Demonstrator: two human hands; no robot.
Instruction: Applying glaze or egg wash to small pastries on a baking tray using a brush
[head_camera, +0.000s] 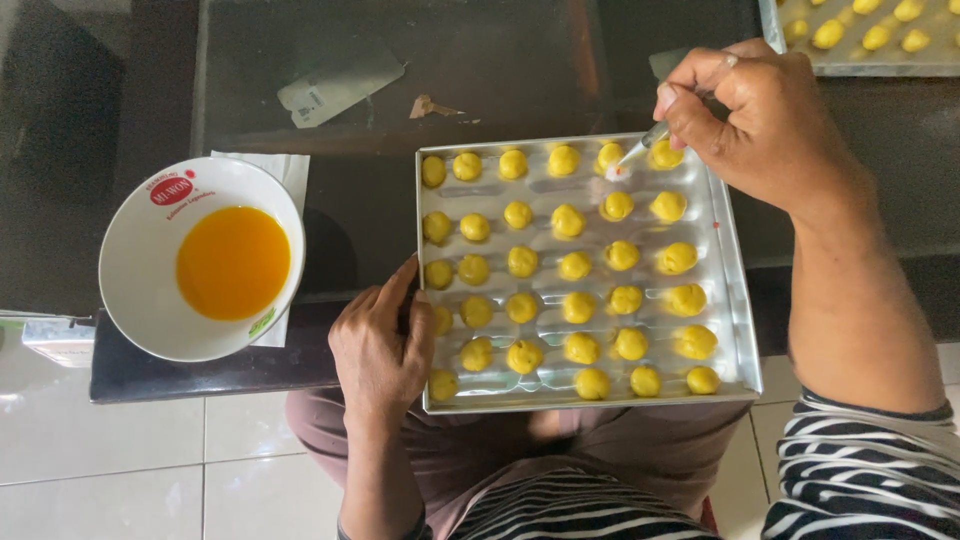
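Note:
A shiny metal baking tray (735, 330) lies on the dark table edge and over my lap, filled with several rows of small yellow dough balls (575, 265). My left hand (382, 345) grips the tray's near left edge. My right hand (752, 112) is closed on a small brush (640, 148). Its white tip touches a ball in the far row. A white bowl (135, 260) of orange-yellow egg wash (233, 262) stands to the left of the tray on a paper napkin.
A second tray (850, 66) of yellow balls sits at the far right corner. A pale card (338, 85) and a scrap lie on the dark glass table top (480, 60). White floor tiles (120, 470) show below.

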